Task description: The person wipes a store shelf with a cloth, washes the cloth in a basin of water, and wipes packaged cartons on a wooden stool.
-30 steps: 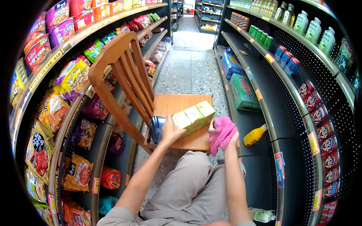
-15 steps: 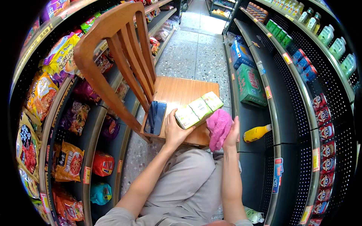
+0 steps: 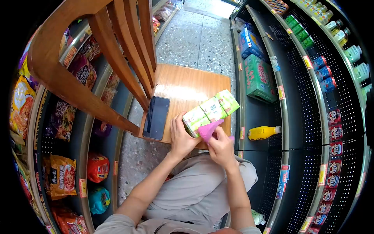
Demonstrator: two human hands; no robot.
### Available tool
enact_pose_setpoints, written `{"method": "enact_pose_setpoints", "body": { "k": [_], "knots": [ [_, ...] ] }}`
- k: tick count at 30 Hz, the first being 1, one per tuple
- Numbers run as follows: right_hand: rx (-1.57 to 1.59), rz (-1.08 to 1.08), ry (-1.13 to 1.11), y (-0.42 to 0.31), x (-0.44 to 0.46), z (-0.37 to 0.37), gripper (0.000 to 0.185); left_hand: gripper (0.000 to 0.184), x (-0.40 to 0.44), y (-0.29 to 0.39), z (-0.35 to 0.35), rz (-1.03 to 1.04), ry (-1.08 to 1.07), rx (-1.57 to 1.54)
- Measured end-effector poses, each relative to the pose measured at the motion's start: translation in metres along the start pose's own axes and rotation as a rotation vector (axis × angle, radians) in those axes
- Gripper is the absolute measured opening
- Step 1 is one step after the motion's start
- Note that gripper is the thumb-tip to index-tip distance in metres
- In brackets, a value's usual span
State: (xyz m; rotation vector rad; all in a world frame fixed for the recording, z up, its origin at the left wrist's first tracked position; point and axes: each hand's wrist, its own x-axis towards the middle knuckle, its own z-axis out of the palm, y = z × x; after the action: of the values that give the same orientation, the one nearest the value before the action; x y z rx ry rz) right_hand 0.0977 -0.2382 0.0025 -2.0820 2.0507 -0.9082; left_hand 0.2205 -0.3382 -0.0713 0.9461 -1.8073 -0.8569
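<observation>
My left hand (image 3: 182,134) grips the near-left end of a light green pack of drink cartons (image 3: 212,110), which is tilted over the seat of a wooden chair (image 3: 191,84). In my right hand (image 3: 223,148) is a bunched pink cloth (image 3: 210,131), pinched between the fingers and lying against the pack's near side. Part of the cloth is hidden behind that hand. A dark smartphone (image 3: 156,117) lies on the seat, left of my left hand.
Shelves of noodle packets (image 3: 62,177) line the left side. On the right shelves are a yellow bottle (image 3: 264,133) lying on its side, a green carton (image 3: 260,78), a blue carton (image 3: 251,43) and rows of cans (image 3: 323,74). The chair's slatted back (image 3: 120,43) rises at left.
My right hand has moved left and closed in on the pack, bringing the pink cloth against its near side. My left hand keeps its grip. The view has shifted slightly.
</observation>
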Motion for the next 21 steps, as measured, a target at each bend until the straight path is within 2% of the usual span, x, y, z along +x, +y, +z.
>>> {"method": "enact_pose_setpoints", "body": {
  "k": [2,18,21],
  "knots": [
    [-0.034,-0.074,0.017,-0.002,0.0,0.003,0.028,0.093,0.002,0.001,-0.001,-0.002,-0.014,-0.002],
    [-0.242,0.037,-0.009,-0.03,0.015,0.01,0.016,0.084,0.002,-0.001,0.004,-0.033,0.017,-0.016],
    [-0.197,0.052,0.022,-0.031,0.011,0.01,0.017,0.085,0.001,-0.003,0.003,-0.011,0.012,0.005]
  ]
}}
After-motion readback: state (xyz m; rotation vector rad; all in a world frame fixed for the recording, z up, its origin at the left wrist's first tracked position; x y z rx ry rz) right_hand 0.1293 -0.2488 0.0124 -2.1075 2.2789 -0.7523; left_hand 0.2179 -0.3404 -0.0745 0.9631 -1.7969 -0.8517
